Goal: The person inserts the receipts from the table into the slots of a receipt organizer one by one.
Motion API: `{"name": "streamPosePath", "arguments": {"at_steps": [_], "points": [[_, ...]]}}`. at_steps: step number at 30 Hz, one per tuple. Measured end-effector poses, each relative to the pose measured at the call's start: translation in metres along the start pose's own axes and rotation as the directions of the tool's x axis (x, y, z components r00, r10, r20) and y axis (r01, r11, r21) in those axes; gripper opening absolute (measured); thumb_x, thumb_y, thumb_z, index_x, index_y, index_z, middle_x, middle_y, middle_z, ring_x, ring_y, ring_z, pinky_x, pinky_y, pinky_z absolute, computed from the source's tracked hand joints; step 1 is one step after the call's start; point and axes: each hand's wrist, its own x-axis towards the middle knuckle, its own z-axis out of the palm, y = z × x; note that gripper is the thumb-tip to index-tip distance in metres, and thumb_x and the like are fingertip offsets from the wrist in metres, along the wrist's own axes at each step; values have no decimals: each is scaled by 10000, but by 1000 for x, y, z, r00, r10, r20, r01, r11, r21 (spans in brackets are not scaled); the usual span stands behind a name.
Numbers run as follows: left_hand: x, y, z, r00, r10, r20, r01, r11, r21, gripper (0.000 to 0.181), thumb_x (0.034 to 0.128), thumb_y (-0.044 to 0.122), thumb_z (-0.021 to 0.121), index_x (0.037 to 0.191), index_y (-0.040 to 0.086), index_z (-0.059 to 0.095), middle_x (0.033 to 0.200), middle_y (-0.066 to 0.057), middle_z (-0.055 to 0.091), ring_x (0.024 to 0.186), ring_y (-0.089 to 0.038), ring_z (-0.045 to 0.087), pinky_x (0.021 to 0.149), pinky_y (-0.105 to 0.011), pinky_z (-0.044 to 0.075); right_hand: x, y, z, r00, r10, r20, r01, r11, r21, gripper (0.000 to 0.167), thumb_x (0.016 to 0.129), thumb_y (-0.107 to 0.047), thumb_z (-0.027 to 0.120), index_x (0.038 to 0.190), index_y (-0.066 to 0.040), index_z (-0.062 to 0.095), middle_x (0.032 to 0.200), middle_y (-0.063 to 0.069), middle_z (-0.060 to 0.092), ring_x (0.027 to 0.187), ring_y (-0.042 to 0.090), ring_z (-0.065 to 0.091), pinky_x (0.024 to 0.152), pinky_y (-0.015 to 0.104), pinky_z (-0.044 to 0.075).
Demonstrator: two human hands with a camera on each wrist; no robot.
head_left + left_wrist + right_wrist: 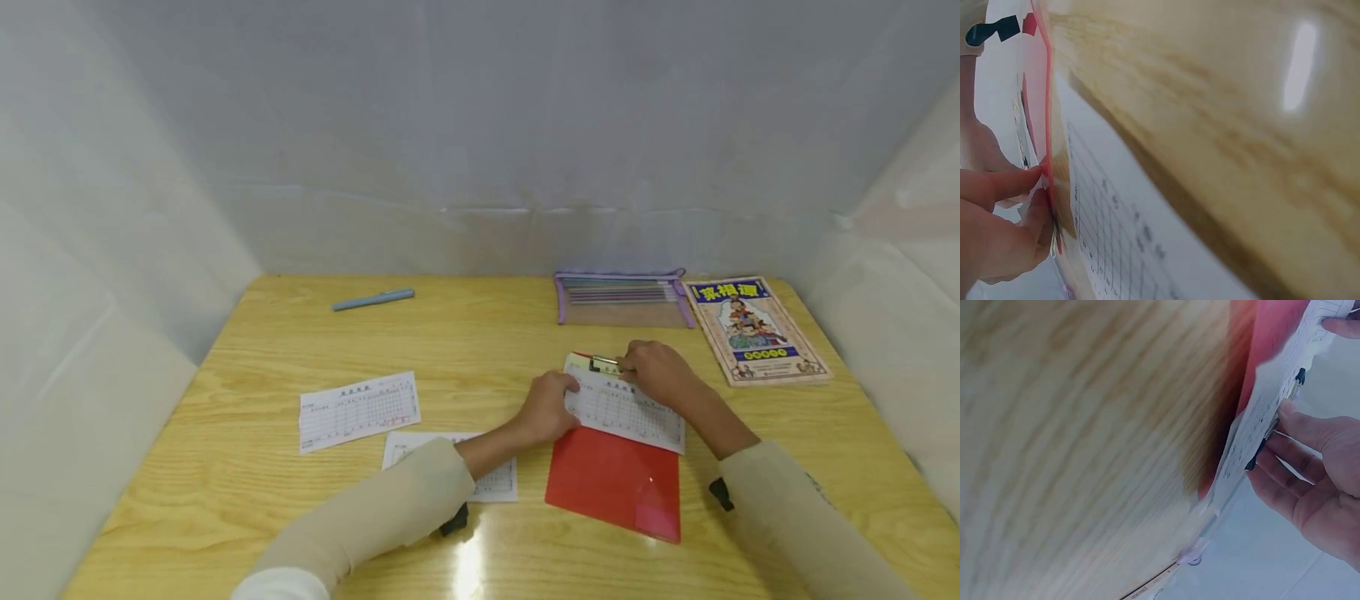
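Note:
A red clipboard (615, 483) lies on the table right of centre, with printed slips (626, 410) over its upper half. My left hand (549, 408) pinches the left edge of the slips and board; in the left wrist view its thumb and finger (1007, 231) meet at the red edge. At the board's top, my right hand (660, 372) grips the metal clip (604, 365). The right wrist view shows the right hand's (1316, 469) thumb and fingers around the clip (1272, 428). Whether the clip's jaw is raised, I cannot tell.
Two more printed slips, one farther left (360, 410) and one partly under my left forearm (498, 483), lie on the table. A blue pen (372, 300) is at the back left. Behind the clipboard are a purple-edged mesh pouch (626, 312) and, to its right, a booklet (757, 333).

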Motion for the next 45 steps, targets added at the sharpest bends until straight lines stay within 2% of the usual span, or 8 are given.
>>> {"name": "streamPosePath", "arguments": {"at_steps": [12,22,29,32,37,45], "points": [[1,1,-2,1000,3,6,-4,1000,15,461,709,-17,750,1146,-59,607,1215,-183,571,1157,-279,522,1038,-364,412,1,0,-1,1000,-6,25,7,1000,-22,40,811,-80,713,815,-40,711,751,92,615,697,229,611,606,341,518],[7,3,-3,1000,12,12,-13,998,61,445,713,-22,749,1139,-53,622,1209,-190,597,1161,-294,539,1035,-355,419,1,1,0,1000,-14,23,15,1000,-21,35,788,-66,732,809,-50,709,739,83,608,680,215,599,599,332,512],[9,3,-1,999,24,-25,-21,995,98,388,714,18,768,1078,-42,647,1121,-176,645,1089,-274,584,983,-335,454,1,1,1,1000,3,27,-2,1000,-21,52,787,-65,732,835,-50,718,744,95,608,688,223,602,597,337,511],[8,4,-1,999,18,-37,-15,996,86,358,728,23,759,1062,-46,649,1099,-170,651,1068,-257,586,961,-333,465,1,0,1,1000,-1,18,1,1000,-23,31,785,-60,733,797,-63,704,733,90,600,683,221,598,588,336,503],[8,5,1,998,19,-65,-13,995,100,333,718,44,778,1018,-37,659,1046,-153,668,1019,-241,597,922,-319,479,1,0,0,1000,-4,7,4,1000,1,109,802,-52,711,717,-90,655,723,84,592,682,222,596,585,341,493],[11,4,2,995,40,-90,-27,989,144,324,700,67,791,991,-17,676,1011,-143,686,998,-268,616,914,-317,478,0,-1,-1,1000,-3,16,3,1000,-7,85,799,-43,710,738,-78,664,737,90,602,695,228,603,599,349,505]]}}
